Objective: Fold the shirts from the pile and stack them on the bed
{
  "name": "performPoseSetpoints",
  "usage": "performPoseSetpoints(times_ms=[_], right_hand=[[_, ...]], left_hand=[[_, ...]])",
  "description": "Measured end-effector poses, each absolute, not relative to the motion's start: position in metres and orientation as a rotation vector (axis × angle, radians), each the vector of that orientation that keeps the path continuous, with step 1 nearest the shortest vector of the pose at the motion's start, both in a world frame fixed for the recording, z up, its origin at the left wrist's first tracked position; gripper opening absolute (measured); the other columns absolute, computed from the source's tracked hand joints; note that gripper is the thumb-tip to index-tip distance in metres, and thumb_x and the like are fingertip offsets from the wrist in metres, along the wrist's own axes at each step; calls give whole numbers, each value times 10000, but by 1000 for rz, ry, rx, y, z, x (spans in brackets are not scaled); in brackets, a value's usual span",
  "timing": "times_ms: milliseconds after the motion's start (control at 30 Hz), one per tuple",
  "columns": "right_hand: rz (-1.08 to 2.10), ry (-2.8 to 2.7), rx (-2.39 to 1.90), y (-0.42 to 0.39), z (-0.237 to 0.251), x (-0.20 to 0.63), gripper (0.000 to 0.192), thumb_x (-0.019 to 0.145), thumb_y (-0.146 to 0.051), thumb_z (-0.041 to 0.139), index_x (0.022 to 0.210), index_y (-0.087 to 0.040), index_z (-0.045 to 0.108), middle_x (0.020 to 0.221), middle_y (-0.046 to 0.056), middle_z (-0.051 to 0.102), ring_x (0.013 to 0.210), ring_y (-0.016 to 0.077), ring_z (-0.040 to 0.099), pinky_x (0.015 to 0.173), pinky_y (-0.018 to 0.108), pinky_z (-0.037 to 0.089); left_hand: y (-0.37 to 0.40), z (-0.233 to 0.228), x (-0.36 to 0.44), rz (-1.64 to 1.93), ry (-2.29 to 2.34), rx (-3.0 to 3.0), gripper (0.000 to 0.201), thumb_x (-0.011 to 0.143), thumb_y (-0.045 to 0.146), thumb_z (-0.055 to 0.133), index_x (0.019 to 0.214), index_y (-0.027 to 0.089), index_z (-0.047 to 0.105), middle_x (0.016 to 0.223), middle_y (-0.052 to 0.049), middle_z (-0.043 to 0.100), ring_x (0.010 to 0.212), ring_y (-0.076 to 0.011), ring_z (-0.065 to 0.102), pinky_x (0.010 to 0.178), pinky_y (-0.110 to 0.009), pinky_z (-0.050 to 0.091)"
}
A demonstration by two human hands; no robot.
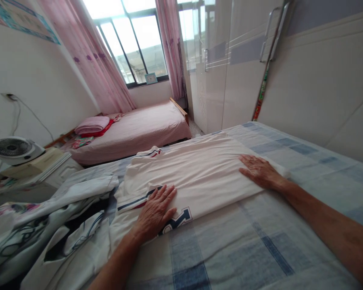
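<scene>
Daylight floods through a window (pixel 133 40) hung with pink curtains (pixel 93 60). Below it stands a pink bed (pixel 139 131); a glossy wardrobe (pixel 226 60) rises on the right, and a white fan (pixel 13 150) sits far left by the wall (pixel 33 80).

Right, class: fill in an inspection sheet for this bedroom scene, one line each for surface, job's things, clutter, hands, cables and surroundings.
Surface: bed with a blue checked sheet, lying flat.
Job's things: folded white shirt with dark lettering, spread flat on the sheet.
Clutter: heap of white clothes at the shirt's left side.
Hands: left hand flat on the shirt's near left edge; right hand flat on its right end; both open, gripping nothing.
Cables: one cable hanging down the left wall.
Surroundings: fan, pink bed, pink curtains, window, wardrobe.
</scene>
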State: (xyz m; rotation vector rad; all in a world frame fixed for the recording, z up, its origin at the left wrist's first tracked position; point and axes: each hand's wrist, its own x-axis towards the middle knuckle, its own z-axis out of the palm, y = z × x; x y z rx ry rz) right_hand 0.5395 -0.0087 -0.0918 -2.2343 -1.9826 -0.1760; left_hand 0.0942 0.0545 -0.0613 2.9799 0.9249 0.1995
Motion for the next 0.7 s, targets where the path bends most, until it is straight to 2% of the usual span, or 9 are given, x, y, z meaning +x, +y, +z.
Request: performPoseSetpoints(times_ms=[200, 300, 367, 433, 533, 633, 700], right_hand=[[-296, -2055, -2163, -4, -109, 563, 685, 856, -502, 251, 1363, -91, 460, 1435, 137, 425, 1343, 260, 357, 1131, 424, 231], [-268, -2096, -2113, 2, -103, 568, 674, 820, -502, 299, 1283, -71, 530, 1365, 176, 501, 1293, 296, 426, 1104, 443, 290], [-252, -2071, -2087, 8, -87, 559, 651, 803, -515, 330, 1234, -87, 566, 1319, 187, 541, 1255, 327, 465, 1066, 478, 339], [-235, -2026, -2008, 15, -65, 536, 617, 810, -522, 348, 1223, -123, 573, 1306, 172, 556, 1230, 333, 489, 1030, 494, 376], [-90, -1969, -1858, 29, -33, 473, 553, 834, -518, 366, 1211, -180, 589, 1280, 126, 584, 1163, 297, 551, 990, 453, 422], [233, -2021, -1733, 47, -15, 397, 522, 830, -511, 401, 1165, -180, 627, 1231, 114, 619, 1047, 258, 618, 896, 383, 485], [388, -2095, -1613, 60, -10, 351, 493, 838, -500, 407, 1137, -190, 648, 1215, 106, 631, 1029, 239, 624, 888, 360, 481]], left_hand=[[44, -56, 97, 330, 917, 2903, 509, 933, 444, 393, 1395, 231, 412, 1485, -46, 369, 1387, -246, 285, 1128, -445, 256], [40, -45, 90, 532, 978, 2883, 389, 933, 346, 412, 1271, 206, 543, 1408, -64, 480, 1330, -218, 387, 1107, -389, 303], [40, -32, 77, 666, 1178, 2814, 336, 922, 299, 426, 1195, 197, 593, 1319, -72, 561, 1242, -200, 485, 1054, -340, 368], [44, -19, 57, 721, 1539, 2663, 303, 899, 278, 451, 1126, 180, 626, 1210, -89, 622, 1121, -205, 569, 969, -315, 429], [58, -9, 24, 581, 2039, 2314, 285, 877, 294, 455, 1000, 149, 668, 1078, -129, 661, 1003, -238, 616, 872, -316, 458], [72, -14, 1, 459, 2152, 2091, 328, 874, 361, 440, 866, 158, 698, 972, -130, 687, 922, -245, 639, 784, -297, 464], [79, -20, -5, 464, 2140, 2055, 356, 864, 424, 446, 818, 182, 703, 939, -106, 696, 876, -227, 644, 732, -269, 456]])
